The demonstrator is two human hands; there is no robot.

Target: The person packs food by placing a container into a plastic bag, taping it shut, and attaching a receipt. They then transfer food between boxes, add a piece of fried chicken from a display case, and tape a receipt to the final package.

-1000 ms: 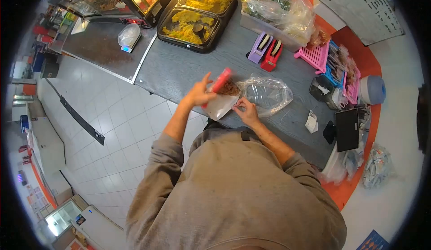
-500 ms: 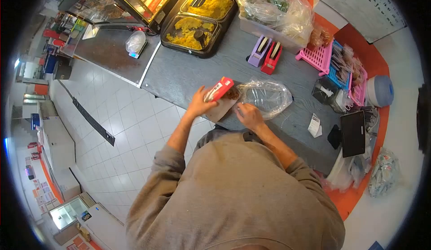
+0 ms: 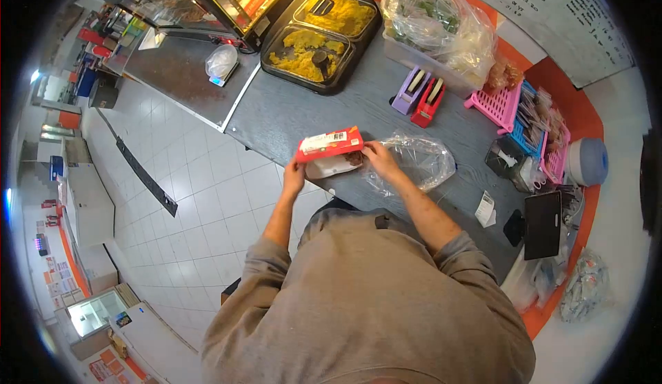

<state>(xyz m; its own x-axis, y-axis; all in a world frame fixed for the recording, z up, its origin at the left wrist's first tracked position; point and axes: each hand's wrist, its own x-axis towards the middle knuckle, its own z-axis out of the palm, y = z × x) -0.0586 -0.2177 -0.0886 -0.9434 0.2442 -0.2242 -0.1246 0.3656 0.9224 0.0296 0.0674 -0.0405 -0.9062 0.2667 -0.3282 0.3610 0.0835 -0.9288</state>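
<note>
A red box with a white label point(image 3: 329, 144) is held near the counter's front edge. My left hand point(image 3: 294, 173) grips its left end, and my right hand point(image 3: 376, 155) has its fingers closed at the right end. Under the box shows a white piece, perhaps its flap or tray point(image 3: 332, 167), with something brown at its right side. Just right of the box a clear plastic bag point(image 3: 420, 163) lies on the grey counter point(image 3: 276, 118), partly behind my right forearm.
Behind are a black tray of yellow food point(image 3: 267, 63), purple point(image 3: 411, 89) and red point(image 3: 429, 102) tape dispensers and a bin of bagged greens point(image 3: 431, 60). At right stand pink baskets point(image 3: 498, 109), a black screen point(image 3: 543, 225) and a paper slip point(image 3: 485, 210).
The red box has turned from slanted to nearly level. My right hand has moved up from below the bag to the box's right end. The whole view has shifted slightly.
</note>
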